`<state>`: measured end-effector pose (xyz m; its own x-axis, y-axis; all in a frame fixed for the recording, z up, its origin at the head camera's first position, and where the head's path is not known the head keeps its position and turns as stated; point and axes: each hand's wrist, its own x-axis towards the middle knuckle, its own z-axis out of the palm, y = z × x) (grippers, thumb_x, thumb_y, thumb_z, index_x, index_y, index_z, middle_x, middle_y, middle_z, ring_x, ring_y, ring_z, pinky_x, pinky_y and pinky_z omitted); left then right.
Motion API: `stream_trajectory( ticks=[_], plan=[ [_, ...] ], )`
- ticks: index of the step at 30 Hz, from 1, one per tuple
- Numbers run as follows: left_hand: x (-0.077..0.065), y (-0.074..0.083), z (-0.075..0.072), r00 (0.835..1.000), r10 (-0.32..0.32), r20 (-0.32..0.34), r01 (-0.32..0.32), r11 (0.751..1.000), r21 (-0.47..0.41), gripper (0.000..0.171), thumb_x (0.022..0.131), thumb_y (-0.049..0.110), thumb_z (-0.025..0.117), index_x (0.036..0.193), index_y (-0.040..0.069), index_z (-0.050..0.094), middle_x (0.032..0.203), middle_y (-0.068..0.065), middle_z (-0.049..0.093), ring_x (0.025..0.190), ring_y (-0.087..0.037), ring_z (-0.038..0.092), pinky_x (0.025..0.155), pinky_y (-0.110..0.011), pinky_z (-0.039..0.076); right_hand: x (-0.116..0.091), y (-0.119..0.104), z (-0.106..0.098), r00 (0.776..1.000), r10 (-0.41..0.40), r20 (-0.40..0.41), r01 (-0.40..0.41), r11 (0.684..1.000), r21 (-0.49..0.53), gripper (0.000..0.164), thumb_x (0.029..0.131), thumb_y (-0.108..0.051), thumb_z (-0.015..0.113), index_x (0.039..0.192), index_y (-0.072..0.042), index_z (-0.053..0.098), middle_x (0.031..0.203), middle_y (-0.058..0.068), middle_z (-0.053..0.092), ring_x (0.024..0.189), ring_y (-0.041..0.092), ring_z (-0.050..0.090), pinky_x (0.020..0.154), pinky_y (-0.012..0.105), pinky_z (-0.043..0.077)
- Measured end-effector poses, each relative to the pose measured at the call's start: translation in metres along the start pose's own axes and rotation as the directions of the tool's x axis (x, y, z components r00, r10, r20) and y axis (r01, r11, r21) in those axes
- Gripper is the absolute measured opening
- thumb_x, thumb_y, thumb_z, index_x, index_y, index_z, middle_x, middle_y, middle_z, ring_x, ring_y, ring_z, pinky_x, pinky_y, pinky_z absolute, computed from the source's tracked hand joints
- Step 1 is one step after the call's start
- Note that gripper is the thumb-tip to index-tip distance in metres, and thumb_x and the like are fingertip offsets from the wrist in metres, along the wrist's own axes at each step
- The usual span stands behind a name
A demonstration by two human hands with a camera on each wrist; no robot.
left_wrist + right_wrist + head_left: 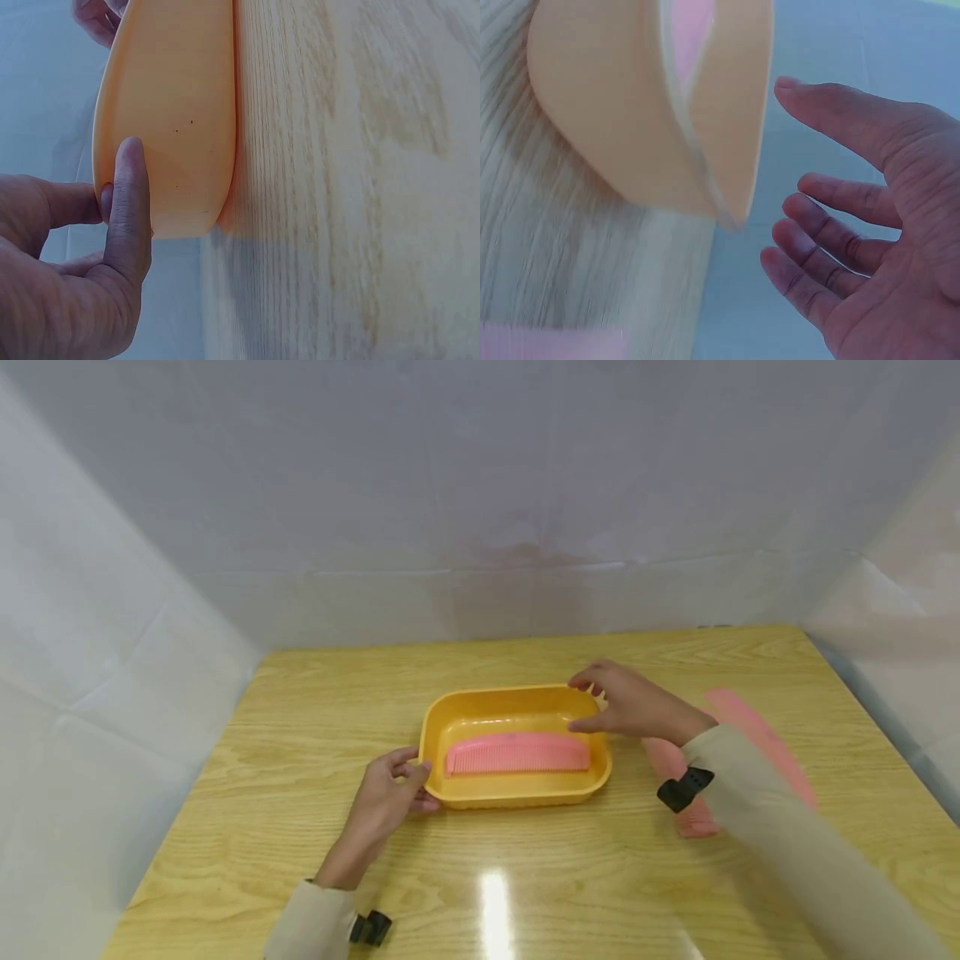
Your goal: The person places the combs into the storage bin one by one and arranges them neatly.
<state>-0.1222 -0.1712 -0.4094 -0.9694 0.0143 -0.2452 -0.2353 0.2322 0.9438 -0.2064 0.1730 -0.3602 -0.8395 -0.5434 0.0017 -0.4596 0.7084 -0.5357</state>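
Note:
A yellow plastic basin (517,799) with rounded corners sits on the wooden table, a pink comb (522,753) lying inside it with teeth toward the near side. My left hand (386,795) grips the basin's near left corner, thumb on the rim. In the left wrist view, the left hand (82,277) pinches the edge of the basin (176,90). Over the basin's right end hovers my right hand (637,702), fingers spread and loosely bent. The right wrist view shows this right hand (900,210) apart from the basin (592,97), holding nothing.
To the right, partly hidden under my right forearm, lie more pink combs; one curved pink comb (765,735) and a toothed pink end (699,825) show. The wooden table (300,710) meets pale sheeting (375,602) at the back and sides.

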Motion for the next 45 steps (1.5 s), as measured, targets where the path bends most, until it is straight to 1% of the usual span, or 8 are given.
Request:
stream_trajectory(
  ticks=[4, 12, 16, 19, 25, 31, 40, 45],
  plan=[
    [0.001, -0.001, 0.000, 1.000, 0.008, 0.005, -0.008, 1.000, -0.011, 0.047, 0.105, 0.009, 0.056, 0.147, -0.007, 0.043, 0.101, -0.021, 0.056, 0.073, -0.022, 0.069, 0.070, -0.034, 0.066, -0.009, 0.008, -0.009, 0.999, 0.038, -0.032, -0.038, 0.999, -0.003, 0.059, 0.087, -0.029, 0.082, 0.132, 0.003, 0.061, 0.127, 0.019, 0.059, 0.107, 0.033, 0.057, 0.089, 0.050, 0.057],
    [0.000, -0.001, 0.000, 1.000, 0.013, 0.009, -0.013, 1.000, -0.011, 0.047, 0.105, 0.008, 0.056, 0.147, -0.006, 0.043, 0.101, -0.021, 0.056, 0.073, -0.022, 0.070, 0.070, -0.034, 0.066, -0.035, 0.027, -0.020, 0.992, 0.108, -0.063, -0.106, 0.994, 0.037, 0.059, 0.091, -0.032, 0.078, 0.134, 0.004, 0.059, 0.126, 0.020, 0.058, 0.107, 0.035, 0.057, 0.090, 0.052, 0.056],
    [0.000, -0.001, 0.000, 1.000, 0.011, 0.009, -0.011, 1.000, -0.003, 0.047, 0.105, 0.009, 0.056, 0.148, -0.006, 0.043, 0.102, -0.021, 0.057, 0.073, -0.022, 0.070, 0.070, -0.034, 0.066, -0.050, 0.036, -0.022, 0.988, 0.138, -0.074, -0.135, 0.990, 0.050, 0.061, 0.091, -0.032, 0.078, 0.135, 0.006, 0.058, 0.126, 0.023, 0.058, 0.107, 0.037, 0.058, 0.089, 0.052, 0.057],
    [0.000, -0.001, 0.000, 1.000, 0.009, 0.011, -0.009, 1.000, -0.002, 0.047, 0.105, 0.009, 0.056, 0.147, -0.006, 0.043, 0.102, -0.021, 0.057, 0.073, -0.022, 0.070, 0.070, -0.034, 0.066, -0.060, 0.044, -0.023, 0.982, 0.180, -0.066, -0.177, 0.983, 0.048, 0.067, 0.091, -0.035, 0.078, 0.136, 0.009, 0.056, 0.128, 0.026, 0.058, 0.106, 0.038, 0.060, 0.088, 0.053, 0.058],
    [0.001, -0.001, 0.001, 1.000, 0.005, 0.012, -0.004, 1.000, -0.009, 0.047, 0.105, 0.009, 0.056, 0.148, -0.006, 0.043, 0.100, -0.020, 0.056, 0.072, -0.022, 0.070, 0.070, -0.034, 0.066, -0.078, 0.060, -0.019, 0.961, 0.273, -0.037, -0.271, 0.961, 0.046, 0.076, 0.088, -0.040, 0.079, 0.136, 0.014, 0.053, 0.127, 0.031, 0.057, 0.106, 0.041, 0.060, 0.086, 0.054, 0.059],
    [0.001, -0.001, 0.001, 1.000, 0.002, 0.010, -0.002, 1.000, -0.013, 0.047, 0.105, 0.009, 0.055, 0.148, -0.006, 0.043, 0.100, -0.020, 0.056, 0.072, -0.022, 0.070, 0.070, -0.035, 0.066, -0.092, 0.074, -0.011, 0.945, 0.325, -0.045, -0.323, 0.945, 0.042, 0.079, 0.086, -0.043, 0.080, 0.132, 0.016, 0.054, 0.122, 0.033, 0.059, 0.103, 0.041, 0.061, 0.082, 0.054, 0.058],
    [0.001, -0.001, 0.001, 1.000, -0.001, 0.015, 0.001, 1.000, -0.022, 0.047, 0.105, 0.009, 0.055, 0.148, -0.006, 0.043, 0.102, -0.020, 0.056, 0.073, -0.022, 0.070, 0.071, -0.034, 0.066, -0.114, 0.081, 0.003, 0.910, 0.403, -0.093, -0.396, 0.914, 0.088, 0.086, 0.085, -0.047, 0.080, 0.132, 0.019, 0.051, 0.126, 0.036, 0.057, 0.105, 0.043, 0.060, 0.085, 0.055, 0.057],
    [0.002, -0.001, 0.001, 1.000, -0.004, 0.013, 0.004, 1.000, -0.025, 0.046, 0.105, 0.008, 0.055, 0.148, -0.005, 0.043, 0.101, -0.019, 0.056, 0.073, -0.022, 0.070, 0.071, -0.035, 0.066, -0.123, 0.082, 0.010, 0.884, 0.453, -0.114, -0.438, 0.889, 0.133, 0.092, 0.084, -0.053, 0.080, 0.133, 0.019, 0.050, 0.125, 0.034, 0.059, 0.107, 0.041, 0.060, 0.086, 0.054, 0.056]
  ],
)
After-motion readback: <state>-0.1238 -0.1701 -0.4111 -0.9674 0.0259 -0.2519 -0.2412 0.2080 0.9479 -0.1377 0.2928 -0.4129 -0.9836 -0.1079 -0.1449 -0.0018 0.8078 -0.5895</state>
